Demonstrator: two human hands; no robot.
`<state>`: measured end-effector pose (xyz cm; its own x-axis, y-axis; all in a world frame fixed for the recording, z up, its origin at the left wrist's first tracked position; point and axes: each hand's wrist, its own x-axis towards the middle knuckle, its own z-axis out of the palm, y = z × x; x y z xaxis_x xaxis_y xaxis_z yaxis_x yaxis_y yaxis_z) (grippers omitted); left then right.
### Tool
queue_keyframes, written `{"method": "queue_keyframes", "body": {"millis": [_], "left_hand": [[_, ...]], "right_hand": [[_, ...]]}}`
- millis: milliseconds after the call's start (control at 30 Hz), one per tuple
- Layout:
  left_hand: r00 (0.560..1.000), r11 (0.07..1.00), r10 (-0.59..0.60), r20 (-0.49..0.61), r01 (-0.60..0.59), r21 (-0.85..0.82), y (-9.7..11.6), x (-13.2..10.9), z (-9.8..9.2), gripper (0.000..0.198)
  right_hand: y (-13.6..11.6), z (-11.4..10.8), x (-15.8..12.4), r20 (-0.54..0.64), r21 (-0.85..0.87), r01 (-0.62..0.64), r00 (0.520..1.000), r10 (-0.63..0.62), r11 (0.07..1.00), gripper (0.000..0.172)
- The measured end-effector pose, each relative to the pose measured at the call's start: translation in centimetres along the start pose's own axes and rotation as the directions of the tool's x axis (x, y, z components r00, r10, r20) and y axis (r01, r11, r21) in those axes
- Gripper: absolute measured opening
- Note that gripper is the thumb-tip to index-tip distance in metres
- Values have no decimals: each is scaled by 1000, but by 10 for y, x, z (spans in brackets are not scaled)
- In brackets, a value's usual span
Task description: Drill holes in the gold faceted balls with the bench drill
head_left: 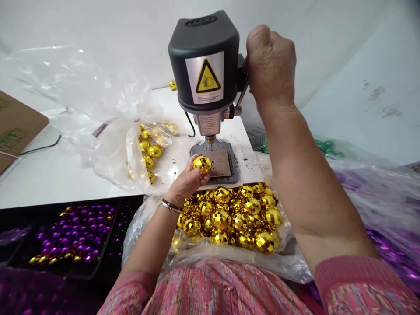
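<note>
A small black bench drill press [204, 61] stands on the white table [49, 175], its bit above a grey base plate [221, 162]. My left hand [185, 181] is closed around a gold faceted ball [202, 164], held just left of the plate below the bit. My right hand [271, 65] is a fist gripping the press's feed lever [243, 92] on the machine's right side. In front of me a clear bag [229, 256] holds several gold faceted balls [236, 214].
A second clear bag [108, 131] with several gold balls lies on the table left of the press. A cardboard box [15, 127] sits at far left. A dark tray [70, 234] of purple balls is below left. Purple and green balls in plastic lie at right.
</note>
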<state>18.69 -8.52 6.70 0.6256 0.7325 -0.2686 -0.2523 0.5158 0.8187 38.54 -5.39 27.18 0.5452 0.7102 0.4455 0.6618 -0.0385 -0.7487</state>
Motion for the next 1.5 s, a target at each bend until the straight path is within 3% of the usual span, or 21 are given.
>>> {"method": "queue_keyframes", "body": {"millis": [67,267,433,600,733,967,1100,1233,1333,1500], "left_hand": [[999,992,32,-24,-29,123,0,0,0,90],[996,913,70,-60,-40,407,5,9,-2,64],[982,883,59,-177,32,469,8,25,-2,60],[979,829,85,-186,34,558,12,34,0,46],[975,781,106,-196,41,623,12,40,0,51],[966,566,172,-192,63,822,15,50,7,60],[972,444,192,-136,37,895,23,53,18,61],[977,470,163,-136,45,882,24,54,21,64],[976,520,163,-146,41,853,19,55,18,66],[976,522,179,-123,11,853,12,56,13,67]], "right_hand": [[-2,0,2,6,-52,-17,1000,18,999,41],[-1,3,5,-4,-58,-14,1000,13,998,40],[0,5,7,-3,-21,-15,1000,15,1000,38],[-1,3,5,32,36,-5,999,4,999,37],[-1,2,4,28,38,-15,1000,14,999,44],[2,2,5,42,67,1,999,-4,998,42],[2,2,5,34,60,-1,999,-1,998,40],[-2,-1,1,62,31,-3,998,1,1000,39],[-1,-5,-7,20,57,34,999,-35,998,41],[19,-15,-42,-77,109,241,969,-234,964,50]]}}
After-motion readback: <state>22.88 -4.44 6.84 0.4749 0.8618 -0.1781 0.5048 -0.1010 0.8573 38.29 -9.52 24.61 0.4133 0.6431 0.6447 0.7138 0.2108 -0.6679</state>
